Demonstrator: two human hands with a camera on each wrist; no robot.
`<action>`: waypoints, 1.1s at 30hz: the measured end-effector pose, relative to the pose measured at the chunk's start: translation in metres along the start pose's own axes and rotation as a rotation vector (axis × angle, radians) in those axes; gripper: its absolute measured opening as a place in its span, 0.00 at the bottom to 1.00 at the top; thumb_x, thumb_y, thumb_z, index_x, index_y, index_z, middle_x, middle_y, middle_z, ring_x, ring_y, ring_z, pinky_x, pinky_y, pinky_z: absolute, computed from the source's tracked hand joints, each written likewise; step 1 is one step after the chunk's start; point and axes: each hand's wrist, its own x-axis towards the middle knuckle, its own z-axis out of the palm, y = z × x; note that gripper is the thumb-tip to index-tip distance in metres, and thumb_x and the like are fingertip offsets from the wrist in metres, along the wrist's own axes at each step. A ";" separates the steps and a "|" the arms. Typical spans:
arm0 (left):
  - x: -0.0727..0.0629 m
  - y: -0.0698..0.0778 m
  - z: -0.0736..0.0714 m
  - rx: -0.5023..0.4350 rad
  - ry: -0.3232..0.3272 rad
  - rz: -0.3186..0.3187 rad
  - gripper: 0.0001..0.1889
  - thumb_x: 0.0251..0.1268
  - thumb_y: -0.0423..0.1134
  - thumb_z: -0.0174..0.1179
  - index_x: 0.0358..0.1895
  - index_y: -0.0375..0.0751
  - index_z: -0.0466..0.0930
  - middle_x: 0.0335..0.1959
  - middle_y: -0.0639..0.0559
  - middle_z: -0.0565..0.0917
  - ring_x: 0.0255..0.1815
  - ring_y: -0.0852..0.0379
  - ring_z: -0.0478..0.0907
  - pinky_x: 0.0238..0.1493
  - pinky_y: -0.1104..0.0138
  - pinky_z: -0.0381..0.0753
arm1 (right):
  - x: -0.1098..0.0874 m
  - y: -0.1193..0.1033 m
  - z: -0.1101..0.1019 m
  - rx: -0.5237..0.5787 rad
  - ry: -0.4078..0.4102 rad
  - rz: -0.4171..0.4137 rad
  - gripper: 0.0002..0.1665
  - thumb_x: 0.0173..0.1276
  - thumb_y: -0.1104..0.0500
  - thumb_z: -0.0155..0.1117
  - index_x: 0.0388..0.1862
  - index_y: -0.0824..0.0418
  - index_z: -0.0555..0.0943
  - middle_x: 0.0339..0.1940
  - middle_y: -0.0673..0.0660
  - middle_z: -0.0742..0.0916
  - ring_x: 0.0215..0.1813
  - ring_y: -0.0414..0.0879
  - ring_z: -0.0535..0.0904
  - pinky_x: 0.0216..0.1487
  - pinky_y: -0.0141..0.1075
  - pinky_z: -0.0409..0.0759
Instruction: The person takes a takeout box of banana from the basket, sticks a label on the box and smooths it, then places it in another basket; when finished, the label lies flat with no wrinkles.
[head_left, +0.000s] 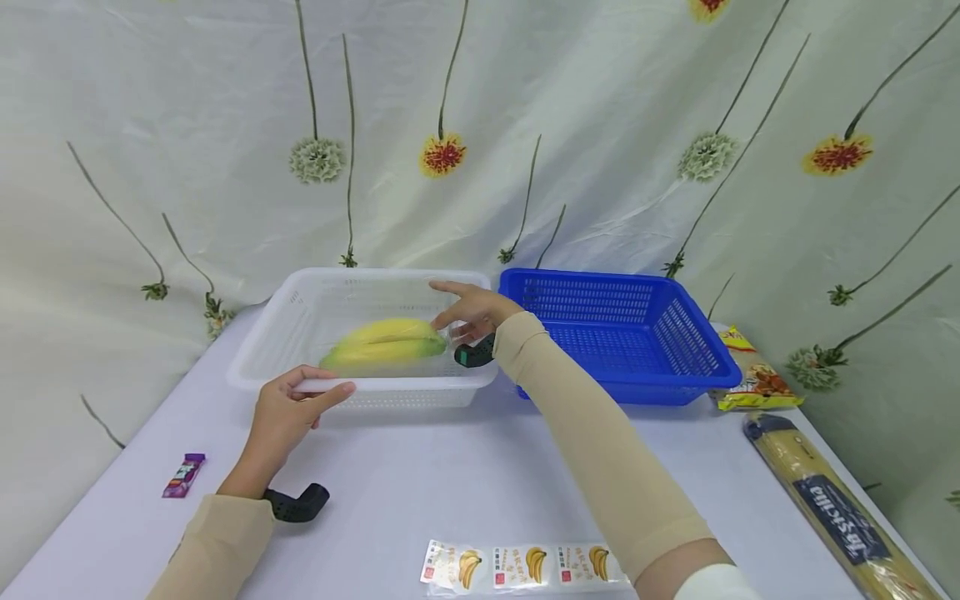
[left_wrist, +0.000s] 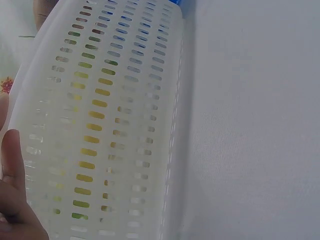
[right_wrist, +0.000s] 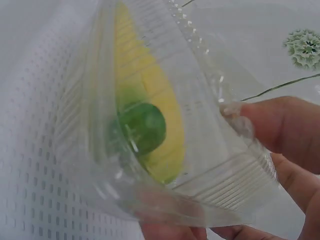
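Observation:
A clear plastic box (right_wrist: pixel 220 165) holds yellow fruit with green ends, banana-like (head_left: pixel 386 343), inside the white basket (head_left: pixel 420 384). My right hand (head_left: pixel 476 308) is over the basket's right end and grips the box's end; in the right wrist view, the thumb lies on the edge and fingers show beneath. My left hand (head_left: pixel 288 408) holds the basket's front rim near its left corner, thumb along the rim. Through the slots in the basket wall (left_wrist: pixel 115 145), yellow and green show in the left wrist view.
Right of the white basket stands a blue basket (head_left: pixel 630 392). Beyond it lie a yellow snack packet (head_left: pixel 757 371) and a long pack of pasta (head_left: pixel 840 508). A small purple wrapped bar (head_left: pixel 183 476) lies at left, and a strip of banana stickers (head_left: pixel 525 568) at the front. Behind hangs a flowered curtain (head_left: pixel 600 125).

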 end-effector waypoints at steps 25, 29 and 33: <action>0.002 -0.002 0.002 0.017 -0.009 -0.026 0.31 0.68 0.55 0.77 0.64 0.37 0.81 0.31 0.61 0.87 0.29 0.58 0.75 0.33 0.66 0.75 | -0.091 -0.003 -0.059 0.011 0.111 -0.221 0.49 0.79 0.63 0.67 0.90 0.41 0.57 0.66 0.66 0.77 0.40 0.50 0.80 0.48 0.45 0.87; 0.002 -0.001 0.002 0.031 -0.007 -0.026 0.30 0.68 0.55 0.76 0.63 0.38 0.81 0.33 0.61 0.86 0.34 0.58 0.75 0.34 0.67 0.76 | -0.110 0.008 -0.071 0.009 0.135 -0.253 0.48 0.80 0.64 0.66 0.90 0.42 0.57 0.60 0.64 0.77 0.43 0.51 0.79 0.47 0.45 0.87; 0.003 0.000 0.002 0.024 -0.011 -0.031 0.27 0.68 0.54 0.77 0.60 0.40 0.82 0.30 0.60 0.83 0.33 0.58 0.73 0.33 0.66 0.74 | -0.129 0.020 -0.084 0.003 0.152 -0.277 0.47 0.81 0.64 0.65 0.91 0.43 0.57 0.57 0.63 0.75 0.43 0.50 0.78 0.45 0.45 0.87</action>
